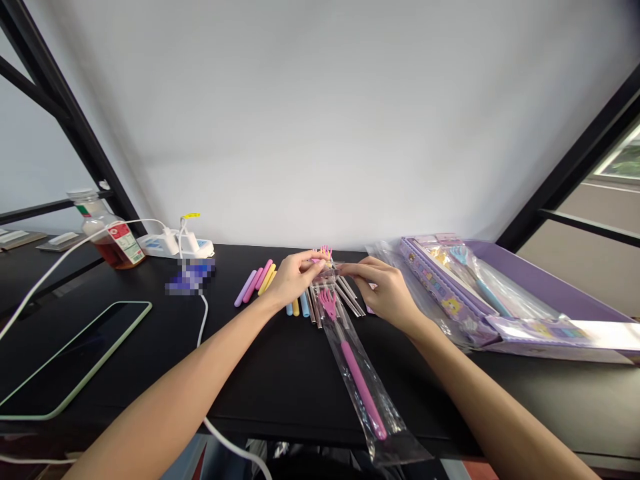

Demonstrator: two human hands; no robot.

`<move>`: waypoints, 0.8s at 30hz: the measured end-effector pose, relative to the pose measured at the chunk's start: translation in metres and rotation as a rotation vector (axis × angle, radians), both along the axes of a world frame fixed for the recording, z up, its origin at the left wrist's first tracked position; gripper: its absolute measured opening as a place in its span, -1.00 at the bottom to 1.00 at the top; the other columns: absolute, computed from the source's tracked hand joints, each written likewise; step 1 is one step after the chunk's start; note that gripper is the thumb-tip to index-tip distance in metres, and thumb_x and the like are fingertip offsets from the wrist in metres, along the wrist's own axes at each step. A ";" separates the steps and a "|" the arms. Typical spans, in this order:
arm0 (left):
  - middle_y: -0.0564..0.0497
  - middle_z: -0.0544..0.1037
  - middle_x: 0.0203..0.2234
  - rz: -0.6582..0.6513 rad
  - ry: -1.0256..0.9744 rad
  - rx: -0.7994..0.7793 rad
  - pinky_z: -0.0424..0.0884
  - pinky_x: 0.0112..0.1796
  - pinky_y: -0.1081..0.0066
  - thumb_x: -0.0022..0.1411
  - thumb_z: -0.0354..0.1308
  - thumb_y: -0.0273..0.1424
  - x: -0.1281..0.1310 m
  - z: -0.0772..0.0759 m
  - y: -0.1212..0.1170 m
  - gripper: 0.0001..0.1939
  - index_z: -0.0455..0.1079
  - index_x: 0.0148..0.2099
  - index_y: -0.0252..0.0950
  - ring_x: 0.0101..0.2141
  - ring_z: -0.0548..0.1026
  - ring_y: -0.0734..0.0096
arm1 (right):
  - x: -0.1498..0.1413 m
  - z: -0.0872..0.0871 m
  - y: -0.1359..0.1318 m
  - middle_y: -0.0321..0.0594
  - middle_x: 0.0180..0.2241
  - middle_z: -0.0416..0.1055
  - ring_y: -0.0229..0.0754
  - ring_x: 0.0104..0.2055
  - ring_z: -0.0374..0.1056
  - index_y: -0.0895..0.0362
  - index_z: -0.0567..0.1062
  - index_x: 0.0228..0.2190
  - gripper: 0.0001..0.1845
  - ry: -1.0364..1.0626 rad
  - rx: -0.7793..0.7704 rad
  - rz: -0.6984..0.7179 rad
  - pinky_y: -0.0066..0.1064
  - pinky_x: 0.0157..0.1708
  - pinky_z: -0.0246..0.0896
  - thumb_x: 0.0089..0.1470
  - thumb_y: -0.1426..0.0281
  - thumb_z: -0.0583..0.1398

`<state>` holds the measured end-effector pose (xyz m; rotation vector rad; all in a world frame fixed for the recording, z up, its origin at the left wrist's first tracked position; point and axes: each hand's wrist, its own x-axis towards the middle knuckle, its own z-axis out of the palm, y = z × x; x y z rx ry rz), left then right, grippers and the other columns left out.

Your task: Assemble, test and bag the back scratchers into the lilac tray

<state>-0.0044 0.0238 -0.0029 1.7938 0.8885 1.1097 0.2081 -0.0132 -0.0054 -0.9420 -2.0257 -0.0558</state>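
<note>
A pink back scratcher (pixel 364 390) with a small hand-shaped head lies inside a long clear plastic bag (pixel 400 448), its handle end towards me. My left hand (pixel 291 279) pinches the far end of the bag from the left. From the right, my right hand (pixel 384 292) pinches the same end, thumb and forefinger closed. Around and under the hands are thin metal rods (pixel 350 297), blue tubes (pixel 305 305) and several small pink scratcher heads (pixel 326 251), partly covered. Pink handles (pixel 253 285), a lilac one and yellow handles (pixel 267 277) lie left of my left hand.
At right, an open purple box (pixel 450 301) holds bagged scratchers, one with a blue head (pixel 459 253); loose clear wrap lies beside it. At left are a phone (pixel 75 357), a power strip (pixel 200 249) with white cables, and a bottle (pixel 113 233) of amber liquid.
</note>
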 end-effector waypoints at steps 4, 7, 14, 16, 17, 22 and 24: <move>-0.07 0.66 -0.32 0.004 0.001 0.018 0.54 -0.19 0.31 0.29 0.19 -0.15 0.001 -0.001 0.000 -0.67 0.51 -0.09 -0.31 -0.24 0.62 0.22 | 0.000 -0.002 0.001 -0.15 -0.30 0.53 -0.17 -0.31 0.46 0.07 0.63 -0.19 -0.67 -0.024 -0.015 -0.022 -0.36 -0.32 0.36 0.23 0.53 0.08; -0.06 0.66 -0.34 0.012 -0.007 0.014 0.56 -0.20 0.29 0.28 0.21 -0.09 0.001 -0.003 0.001 -0.63 0.51 -0.11 -0.31 -0.26 0.62 0.21 | 0.000 -0.001 0.000 -0.15 -0.30 0.53 -0.17 -0.30 0.45 0.07 0.61 -0.17 -0.68 -0.057 -0.027 -0.050 -0.36 -0.28 0.34 0.24 0.52 0.08; -0.12 0.66 -0.25 -0.041 -0.094 -0.048 0.58 -0.11 0.23 0.27 0.22 -0.10 0.002 -0.006 0.003 -0.60 0.50 -0.03 -0.32 -0.18 0.63 0.18 | -0.001 0.000 -0.002 -0.17 -0.32 0.55 -0.12 -0.28 0.43 0.06 0.55 -0.10 -0.69 -0.137 -0.016 -0.086 -0.31 -0.25 0.34 0.30 0.49 0.04; -0.10 0.66 -0.29 -0.038 -0.066 -0.034 0.57 -0.10 0.23 0.29 0.20 -0.11 0.002 -0.005 0.002 -0.61 0.50 -0.04 -0.32 -0.21 0.64 0.20 | -0.001 -0.001 -0.001 -0.18 -0.27 0.58 -0.11 -0.24 0.42 0.03 0.56 -0.09 -0.66 -0.151 0.022 -0.043 -0.27 -0.21 0.36 0.29 0.52 0.04; -0.08 0.65 -0.31 -0.036 -0.058 -0.029 0.56 -0.10 0.23 0.29 0.20 -0.11 0.002 -0.005 0.001 -0.61 0.50 -0.04 -0.32 -0.23 0.64 0.21 | -0.001 -0.001 0.000 -0.19 -0.22 0.58 -0.10 -0.21 0.42 0.01 0.55 -0.07 -0.64 -0.148 0.039 -0.024 -0.24 -0.18 0.37 0.29 0.53 0.04; -0.10 0.65 -0.24 -0.054 -0.080 -0.019 0.55 -0.11 0.26 0.32 0.17 -0.12 0.002 -0.004 0.001 -0.60 0.49 0.00 -0.32 -0.23 0.63 0.23 | -0.006 -0.001 -0.001 -0.10 -0.08 0.48 -0.04 -0.08 0.39 0.01 0.56 -0.03 -0.65 -0.112 0.066 -0.010 -0.16 -0.11 0.41 0.26 0.51 0.09; -0.11 0.65 -0.17 -0.030 -0.045 0.024 0.53 -0.11 0.28 0.34 0.15 -0.14 0.002 -0.004 0.001 -0.63 0.49 0.00 -0.30 -0.19 0.63 0.22 | -0.008 -0.002 -0.003 -0.06 -0.07 0.40 -0.04 -0.10 0.37 0.01 0.55 0.00 -0.63 -0.144 0.042 -0.016 -0.13 -0.11 0.42 0.24 0.50 0.11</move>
